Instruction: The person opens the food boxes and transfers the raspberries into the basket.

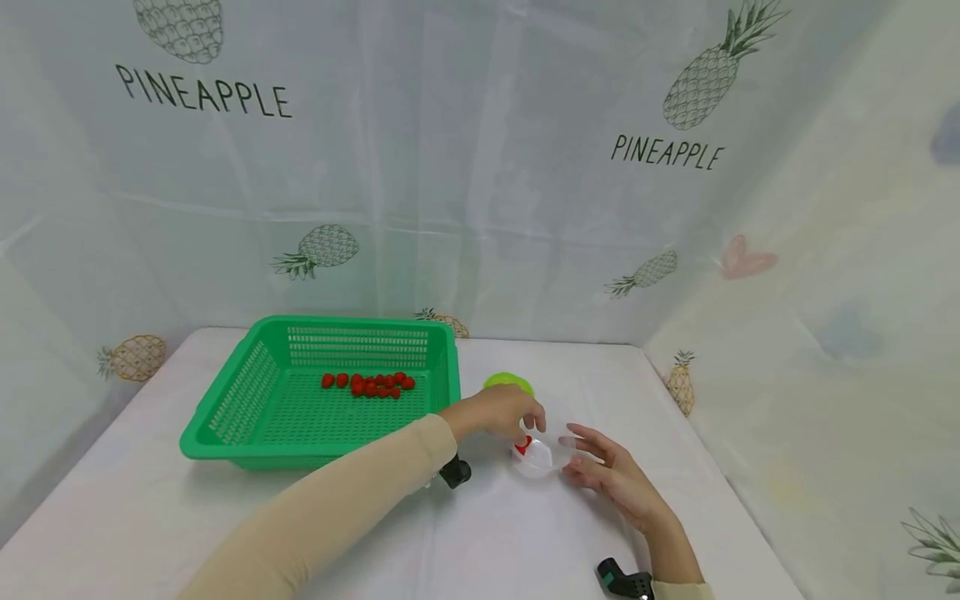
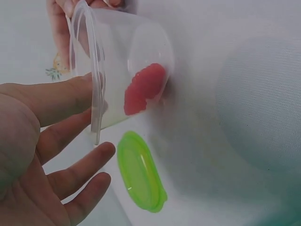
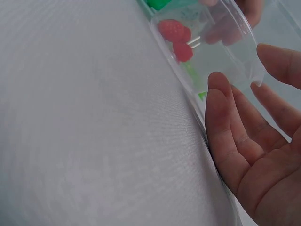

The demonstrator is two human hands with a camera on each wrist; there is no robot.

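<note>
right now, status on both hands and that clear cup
Left hand open, fingertips at the rim of the clear cup. Right hand open, steadying its far side. Cup tilted, red berry inside. Green lid beside it, nothing blocking.

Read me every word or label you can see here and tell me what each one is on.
"PINEAPPLE": on the backdrop cloth, upper left, under a pineapple drawing.
"PINEAPPLE": same cloth, upper right, slanted, under another pineapple drawing.
Nothing readable on the green basket, the clear cup or the green lid.
</note>
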